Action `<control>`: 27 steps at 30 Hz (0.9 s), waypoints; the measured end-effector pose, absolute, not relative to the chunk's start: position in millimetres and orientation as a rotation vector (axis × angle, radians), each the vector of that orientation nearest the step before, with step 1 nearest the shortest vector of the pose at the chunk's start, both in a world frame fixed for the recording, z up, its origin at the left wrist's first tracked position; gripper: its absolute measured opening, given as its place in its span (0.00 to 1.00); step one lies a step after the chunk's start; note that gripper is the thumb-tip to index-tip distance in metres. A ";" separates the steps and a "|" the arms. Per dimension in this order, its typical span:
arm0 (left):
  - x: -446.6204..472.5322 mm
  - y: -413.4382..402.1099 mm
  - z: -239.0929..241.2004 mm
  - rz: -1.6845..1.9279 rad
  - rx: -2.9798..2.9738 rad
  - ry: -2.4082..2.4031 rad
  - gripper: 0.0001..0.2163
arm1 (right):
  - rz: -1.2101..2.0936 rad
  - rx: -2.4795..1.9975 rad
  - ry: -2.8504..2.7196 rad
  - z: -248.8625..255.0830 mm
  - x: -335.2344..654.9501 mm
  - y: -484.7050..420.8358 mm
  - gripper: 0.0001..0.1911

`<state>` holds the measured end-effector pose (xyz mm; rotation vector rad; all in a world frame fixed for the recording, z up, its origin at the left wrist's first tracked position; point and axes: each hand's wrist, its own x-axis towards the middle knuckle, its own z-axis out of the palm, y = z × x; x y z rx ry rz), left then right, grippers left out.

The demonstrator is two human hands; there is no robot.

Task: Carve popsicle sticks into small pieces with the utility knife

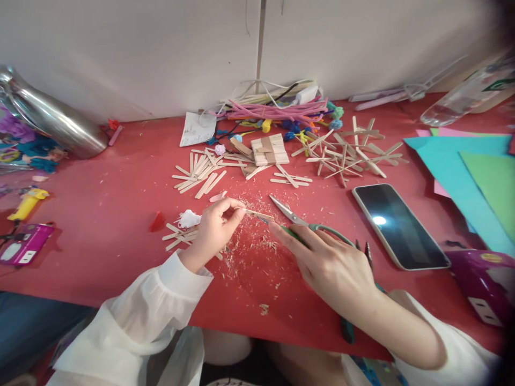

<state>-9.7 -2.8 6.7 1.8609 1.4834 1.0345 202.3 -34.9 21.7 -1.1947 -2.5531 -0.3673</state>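
Between the thumb and fingers of my left hand [220,228] a wooden craft stick [259,215] is pinched, pointing right. My right hand [332,262] grips a green-handled craft knife [295,235], its forefinger stretched along it; the blade touches or lies right beside the stick's far end. Pale wood shavings [251,252] are scattered on the red table [132,198] below both hands. Scissors [292,212] with grey-green handles lie just beyond my right hand, which partly covers them. A few craft sticks [177,236] and a white scrap [188,219] lie by my left wrist.
Behind are loose craft sticks [201,169], a bundled stack [270,150], crossed sticks [354,150] and pink pipe cleaners [277,111]. A phone [398,225], coloured paper [438,161], a bottle [454,99] and a purple device [483,284] are right. A steel flask [60,115] stands left.
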 end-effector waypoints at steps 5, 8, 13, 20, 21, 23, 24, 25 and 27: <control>-13.3 -2.2 10.8 0.699 1.908 1.520 0.07 | -0.330 -1.175 -2.642 17.0 204.0 -30.8 0.30; -17.4 -0.4 12.6 0.577 1.933 1.522 0.08 | -0.298 -1.153 -2.657 16.3 205.9 -29.9 0.30; -25.0 6.1 7.8 0.635 1.888 1.587 0.08 | -0.224 -1.165 -2.554 18.4 207.8 -29.2 0.27; -22.7 1.9 7.7 0.468 1.895 1.453 0.10 | -0.002 -1.174 -2.495 13.0 208.3 -26.8 0.19; -22.2 1.1 8.6 0.435 1.922 1.437 0.11 | 0.066 -1.174 -2.473 12.9 208.6 -26.7 0.18; -21.4 0.4 9.6 0.400 2.017 1.407 0.11 | 0.241 -1.182 -2.407 13.9 209.2 -26.4 0.17; -20.8 0.4 9.4 0.406 2.075 1.401 0.10 | 0.357 -1.200 -2.370 14.8 209.5 -26.2 0.17; -20.1 0.6 8.7 0.421 2.126 1.410 0.09 | 0.493 -1.233 -2.318 15.8 209.7 -26.0 0.18; -18.2 1.1 6.1 0.452 2.176 1.482 0.08 | 0.825 -1.312 -2.147 17.3 210.0 -25.6 0.23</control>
